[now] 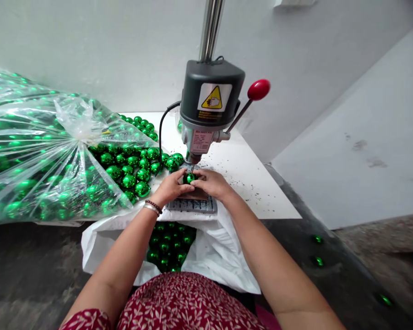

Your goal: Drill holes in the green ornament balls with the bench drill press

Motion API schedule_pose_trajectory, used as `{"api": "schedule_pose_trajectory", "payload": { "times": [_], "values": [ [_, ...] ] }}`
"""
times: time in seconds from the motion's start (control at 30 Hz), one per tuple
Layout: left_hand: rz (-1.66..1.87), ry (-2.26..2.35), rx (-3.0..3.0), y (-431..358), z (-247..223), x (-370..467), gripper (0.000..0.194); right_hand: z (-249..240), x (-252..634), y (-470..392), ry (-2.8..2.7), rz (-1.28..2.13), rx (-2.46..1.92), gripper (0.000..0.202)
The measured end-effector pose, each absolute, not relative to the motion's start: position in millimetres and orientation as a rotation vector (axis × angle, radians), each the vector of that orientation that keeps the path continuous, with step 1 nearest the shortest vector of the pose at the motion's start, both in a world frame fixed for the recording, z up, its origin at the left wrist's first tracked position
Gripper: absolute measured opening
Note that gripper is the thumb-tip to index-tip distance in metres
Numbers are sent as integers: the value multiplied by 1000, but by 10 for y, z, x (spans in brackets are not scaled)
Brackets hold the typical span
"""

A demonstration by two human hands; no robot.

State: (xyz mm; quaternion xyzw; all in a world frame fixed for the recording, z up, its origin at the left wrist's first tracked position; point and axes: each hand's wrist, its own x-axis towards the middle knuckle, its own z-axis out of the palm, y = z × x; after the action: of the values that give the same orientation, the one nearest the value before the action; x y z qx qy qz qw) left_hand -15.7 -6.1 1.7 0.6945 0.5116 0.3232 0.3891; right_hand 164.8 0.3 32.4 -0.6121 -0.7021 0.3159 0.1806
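Between the fingertips of both hands sits a shiny green ball [190, 178], directly under the bit of a small drill press [211, 94]. My left hand [172, 187] grips it from the left, thumb in front and fingers behind. From the right, my right hand [211, 182] closes on the same ball. Below them are a brown block [194, 195] and the grey slotted base [192, 205] of the press. The bit's tip reaches the top of the ball; whether it has entered cannot be made out.
Loose green balls [143, 175] lie left of the press beside a big clear bag [31, 151] of them. Dark shavings dot the white table [261, 197]. An open white sack [220, 252] with green balls hangs in front. A red-knobbed lever [258, 89] sticks out right.
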Motion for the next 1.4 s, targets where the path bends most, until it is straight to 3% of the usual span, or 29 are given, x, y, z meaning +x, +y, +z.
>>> {"api": "schedule_pose_trajectory", "payload": {
  "times": [0.2,0.47,0.63,0.8,0.9,1.2,1.4],
  "values": [
    [806,1093,1775,92,-43,-92,64,267,1697,39,-1969,884,-1603,46],
    [756,1300,1757,7,-15,-36,59,361,1966,-67,-1670,908,-1524,35],
    [736,1354,1723,-28,20,-16,62,1068,2284,-132,-1338,641,-1462,64],
    [747,1361,1719,-9,-39,-36,63,1940,2128,-138,-1403,314,-1312,59],
    [745,1321,1722,15,-51,-43,61,2183,2019,-6,-1543,139,-1401,54],
    [795,1395,1506,73,-2,-85,67,2193,1867,196,-1665,-71,-1660,30],
    [824,1380,1446,73,32,-121,68,2200,1875,189,-1714,-130,-1701,29]
  ]
}}
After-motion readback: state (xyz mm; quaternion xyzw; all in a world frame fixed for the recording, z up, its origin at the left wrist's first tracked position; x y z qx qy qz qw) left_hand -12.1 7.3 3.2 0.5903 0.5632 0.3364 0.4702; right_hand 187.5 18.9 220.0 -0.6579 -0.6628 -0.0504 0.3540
